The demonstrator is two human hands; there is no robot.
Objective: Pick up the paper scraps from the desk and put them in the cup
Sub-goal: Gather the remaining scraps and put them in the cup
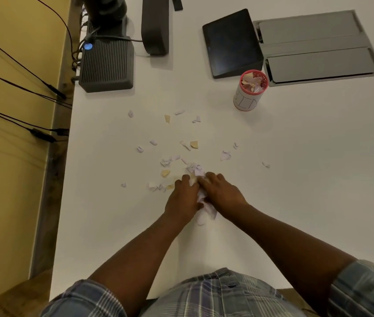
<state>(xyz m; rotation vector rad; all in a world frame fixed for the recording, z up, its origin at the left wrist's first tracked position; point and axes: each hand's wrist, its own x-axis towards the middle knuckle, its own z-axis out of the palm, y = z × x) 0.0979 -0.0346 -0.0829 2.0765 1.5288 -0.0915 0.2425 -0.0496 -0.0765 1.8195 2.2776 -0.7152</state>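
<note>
Several white and tan paper scraps lie scattered over the middle of the white desk. My left hand and my right hand rest side by side on the desk, cupped against a bunched pile of scraps that shows between and below them. More scraps poke out past the fingertips. A white cup with a red rim stands upright to the far right, filled with paper pieces near its brim.
A dark tablet on a stand sits behind the cup, beside a grey recessed cable hatch. A black ribbed box with cables and a dark speaker bar stand at the far left. The desk's left edge borders a yellow wall.
</note>
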